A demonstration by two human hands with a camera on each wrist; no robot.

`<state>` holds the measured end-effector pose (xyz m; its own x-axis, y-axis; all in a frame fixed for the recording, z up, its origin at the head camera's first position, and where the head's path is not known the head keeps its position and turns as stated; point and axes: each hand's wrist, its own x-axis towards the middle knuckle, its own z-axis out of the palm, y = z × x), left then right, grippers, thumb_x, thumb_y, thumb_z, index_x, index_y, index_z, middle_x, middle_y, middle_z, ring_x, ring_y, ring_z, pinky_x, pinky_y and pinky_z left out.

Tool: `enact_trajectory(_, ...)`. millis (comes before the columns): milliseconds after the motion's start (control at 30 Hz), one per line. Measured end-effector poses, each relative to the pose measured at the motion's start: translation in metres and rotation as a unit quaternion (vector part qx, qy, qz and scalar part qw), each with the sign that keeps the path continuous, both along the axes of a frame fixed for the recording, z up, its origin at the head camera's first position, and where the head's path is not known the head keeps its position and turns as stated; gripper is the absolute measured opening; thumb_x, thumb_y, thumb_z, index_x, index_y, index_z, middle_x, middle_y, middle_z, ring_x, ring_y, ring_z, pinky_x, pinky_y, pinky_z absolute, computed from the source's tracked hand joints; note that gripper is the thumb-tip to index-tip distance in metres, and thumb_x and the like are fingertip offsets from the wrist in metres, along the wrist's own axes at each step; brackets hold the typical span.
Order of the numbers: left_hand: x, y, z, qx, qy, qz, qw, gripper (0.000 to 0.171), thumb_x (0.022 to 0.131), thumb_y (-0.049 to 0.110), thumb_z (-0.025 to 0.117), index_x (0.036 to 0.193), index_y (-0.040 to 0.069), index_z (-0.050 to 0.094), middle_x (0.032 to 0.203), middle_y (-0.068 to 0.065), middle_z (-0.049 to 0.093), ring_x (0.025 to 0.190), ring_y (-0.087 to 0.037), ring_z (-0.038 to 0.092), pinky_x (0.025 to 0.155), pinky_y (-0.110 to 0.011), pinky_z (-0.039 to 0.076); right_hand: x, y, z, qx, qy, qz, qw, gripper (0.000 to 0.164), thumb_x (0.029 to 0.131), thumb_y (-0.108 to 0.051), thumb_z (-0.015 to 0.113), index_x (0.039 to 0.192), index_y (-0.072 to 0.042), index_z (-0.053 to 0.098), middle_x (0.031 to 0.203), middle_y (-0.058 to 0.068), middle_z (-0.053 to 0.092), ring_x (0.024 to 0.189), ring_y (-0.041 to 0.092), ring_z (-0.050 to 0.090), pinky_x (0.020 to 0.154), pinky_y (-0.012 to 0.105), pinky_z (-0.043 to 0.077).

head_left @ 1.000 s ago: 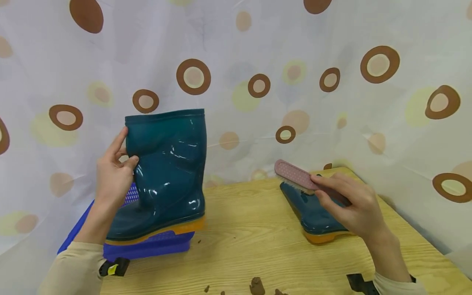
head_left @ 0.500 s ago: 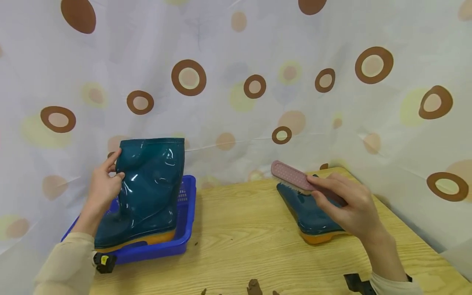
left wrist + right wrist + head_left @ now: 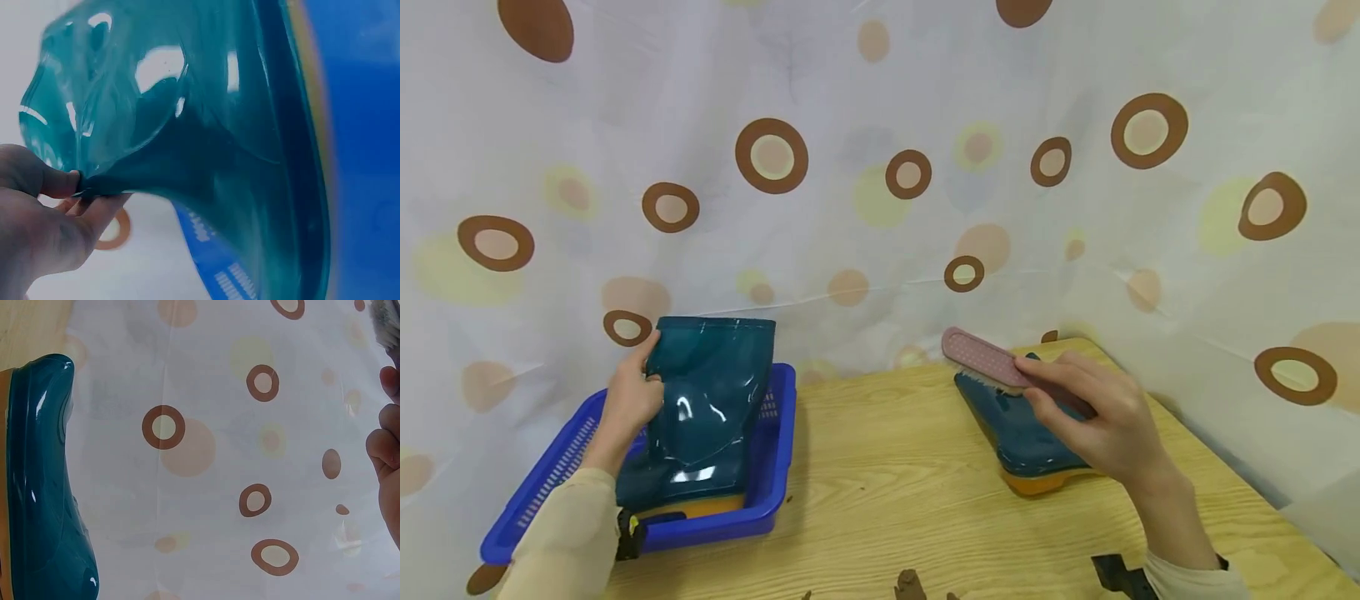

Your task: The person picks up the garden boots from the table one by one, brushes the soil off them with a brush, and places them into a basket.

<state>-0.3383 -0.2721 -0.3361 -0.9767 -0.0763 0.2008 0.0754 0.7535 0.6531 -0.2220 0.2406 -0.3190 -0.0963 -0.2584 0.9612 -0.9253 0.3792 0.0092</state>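
Note:
My left hand [image 3: 628, 400] pinches the shaft of a dark teal rubber boot [image 3: 707, 400] near its top edge. Upright, with its orange sole low, the boot stands inside a blue plastic basket [image 3: 782, 450]. The left wrist view shows thumb and fingers squeezing a fold of the boot's shaft [image 3: 187, 125]. On the right, my right hand [image 3: 1097, 412] grips the handle of a pink brush [image 3: 985, 358], bristles down. Behind and below the brush, a second teal boot [image 3: 1030, 433] lies on its side on the table; whether the bristles touch it I cannot tell.
Brown clumps [image 3: 910, 583] lie at the front edge of the wooden table [image 3: 880, 483]. A white curtain with brown and yellow dots [image 3: 850, 108] hangs behind and along the right side. Small dark specks dot the wood near the basket.
My left hand has lowered the upright boot into the basket, which now shows more of its rim. My right hand still holds the brush over the lying boot.

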Motion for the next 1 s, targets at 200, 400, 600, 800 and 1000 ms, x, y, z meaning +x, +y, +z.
enact_trajectory(200,-0.004,-0.008,-0.011,-0.007,-0.008,0.001,0.9999,0.075,0.092,-0.008,0.032,0.159,0.005,0.001,0.161,-0.033,0.008,0.143,-0.057,0.017,0.112,-0.068,0.027,0.000,0.000,0.001,0.002,-0.002,-0.002,1.000,0.039,0.098,-0.026,0.064,0.097,0.012,0.073,0.072,0.012,0.063,0.059,0.001,0.041,0.048,0.013,0.027)
enact_trajectory(400,-0.005,-0.005,-0.010,-0.062,-0.037,-0.012,0.9973,0.070,0.093,-0.002,0.040,0.155,-0.008,0.009,0.145,-0.046,0.026,0.134,-0.061,0.028,0.109,-0.071,0.027,-0.001,0.001,-0.001,0.003,0.000,-0.010,1.000,0.040,0.098,-0.027,0.063,0.098,0.012,0.073,0.072,0.011,0.063,0.058,0.000,0.039,0.048,0.012,0.026)
enact_trajectory(600,-0.001,-0.001,-0.009,-0.086,-0.063,-0.031,0.9938,0.065,0.097,0.005,0.046,0.153,-0.010,0.018,0.142,-0.045,0.031,0.131,-0.061,0.031,0.107,-0.073,0.030,-0.002,0.002,-0.001,0.001,0.007,-0.013,1.000,0.040,0.098,-0.028,0.063,0.097,0.011,0.073,0.072,0.011,0.063,0.056,0.000,0.036,0.048,0.011,0.024)
enact_trajectory(800,0.002,0.012,-0.007,-0.090,-0.061,-0.051,0.9928,0.057,0.099,0.005,0.047,0.151,-0.008,0.027,0.142,-0.042,0.036,0.130,-0.059,0.037,0.104,-0.070,0.036,-0.001,0.002,0.000,-0.003,0.013,-0.017,1.000,0.041,0.098,-0.028,0.063,0.097,0.011,0.073,0.074,0.014,0.065,0.058,0.002,0.041,0.048,0.013,0.027)
enact_trajectory(1000,0.007,0.043,-0.010,-0.080,-0.033,-0.077,0.9932,0.051,0.101,0.008,0.049,0.148,-0.005,0.036,0.138,-0.036,0.044,0.121,-0.051,0.054,0.097,-0.061,0.049,0.002,0.002,0.002,-0.010,0.011,-0.003,1.000,0.040,0.098,-0.026,0.063,0.099,0.013,0.073,0.074,0.014,0.063,0.063,0.003,0.044,0.050,0.015,0.029)
